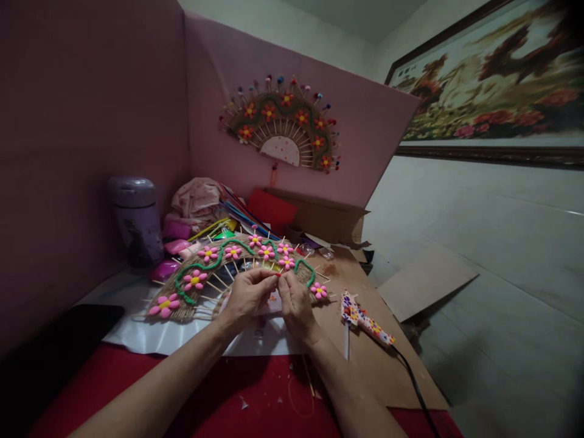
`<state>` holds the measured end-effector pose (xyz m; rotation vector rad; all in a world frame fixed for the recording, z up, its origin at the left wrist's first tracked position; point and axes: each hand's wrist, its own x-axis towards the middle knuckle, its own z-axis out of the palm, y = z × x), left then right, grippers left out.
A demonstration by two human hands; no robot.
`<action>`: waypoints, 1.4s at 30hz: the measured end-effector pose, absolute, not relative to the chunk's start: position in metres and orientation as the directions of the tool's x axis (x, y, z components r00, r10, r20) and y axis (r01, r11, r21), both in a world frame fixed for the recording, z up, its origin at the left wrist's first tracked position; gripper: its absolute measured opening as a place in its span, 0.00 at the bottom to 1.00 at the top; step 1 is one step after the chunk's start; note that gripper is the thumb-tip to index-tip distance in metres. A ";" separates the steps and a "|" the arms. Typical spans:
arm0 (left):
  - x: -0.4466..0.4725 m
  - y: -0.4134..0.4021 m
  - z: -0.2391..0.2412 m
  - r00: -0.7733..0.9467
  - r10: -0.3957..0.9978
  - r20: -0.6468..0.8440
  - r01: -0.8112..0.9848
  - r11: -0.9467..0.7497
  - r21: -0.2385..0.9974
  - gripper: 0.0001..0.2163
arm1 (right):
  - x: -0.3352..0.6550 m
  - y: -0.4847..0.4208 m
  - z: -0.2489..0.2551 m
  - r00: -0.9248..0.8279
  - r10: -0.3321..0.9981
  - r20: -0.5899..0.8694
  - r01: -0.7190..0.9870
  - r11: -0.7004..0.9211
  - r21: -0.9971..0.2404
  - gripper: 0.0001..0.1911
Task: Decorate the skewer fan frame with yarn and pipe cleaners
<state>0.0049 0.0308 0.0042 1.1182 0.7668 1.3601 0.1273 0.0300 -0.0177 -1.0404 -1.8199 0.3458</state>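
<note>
My left hand and my right hand meet at the fingertips over the near edge of a fan craft. Between them they pinch a small red piece, too small to tell its material. The twine-wrapped fan lies flat behind and around my hands, with thin sticks showing through its arc. Pink flowers with yellow centres and a wavy green fuzzy strip decorate it. My hands and wrists hide part of the fan's lower middle.
A patterned glue gun with a black cord rests on cardboard at right. White sheeting lies under the fan. Behind stand a purple tumbler, bright packets and pipe cleaners. A finished-looking fan hangs on the pink board.
</note>
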 end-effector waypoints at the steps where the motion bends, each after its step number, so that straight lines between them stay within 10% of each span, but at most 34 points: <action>1: 0.004 0.032 0.003 0.113 0.980 0.164 -0.362 -0.113 0.925 0.14 | 0.127 0.030 -0.017 -0.159 0.781 0.604 0.505 0.590 -0.630 0.12; 42: -0.004 0.047 -0.007 0.094 0.970 0.225 -0.195 -0.203 0.959 0.08 | 0.130 0.032 -0.013 -0.147 0.766 0.626 0.549 0.590 -0.592 0.06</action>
